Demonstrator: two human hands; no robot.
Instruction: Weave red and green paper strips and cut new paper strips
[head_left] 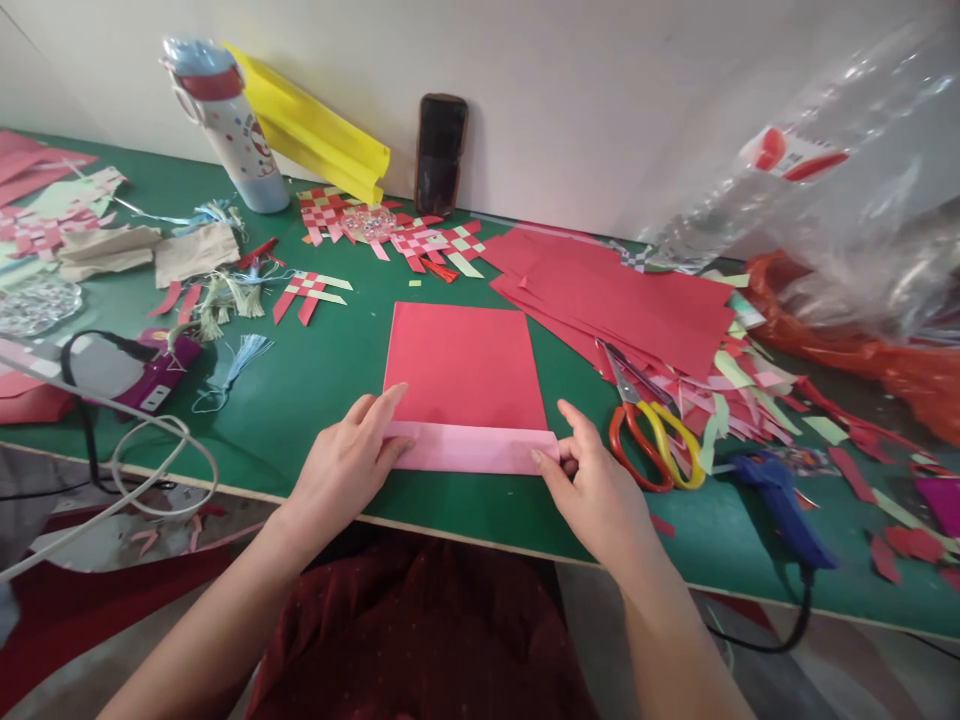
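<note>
Both hands meet the ends of a pink strip on a red square

A red paper square (465,360) lies flat on the green tabletop (330,350), directly in front of the person. A pink paper strip (474,450) runs across its near edge, close to the table's front edge; whether it is a separate piece or a folded-over part of the square cannot be told.

The left hand (341,462) is at the strip's left end, its thumb lying on the pink paper and its forefinger reaching up beside the square's left edge. Thumb and forefinger stand apart; whether the lower fingers grip the paper cannot be seen. The right hand (598,490) grips the strip's right end, thumb on top and the middle fingers curled behind it, while the forefinger is raised clear.

Just beyond the right hand lie scissors (628,392) with one red and one yellow handle, their blades pointing away toward a pile of red paper sheets (645,310). A blue glue gun (784,505) rests farther right, near paper scraps (739,385). Left of the square are a light-blue tassel (244,360) and a small woven paper piece (307,287). At the back, a phone (440,150) and a drinking bottle (238,140) stand near the wall.
</note>
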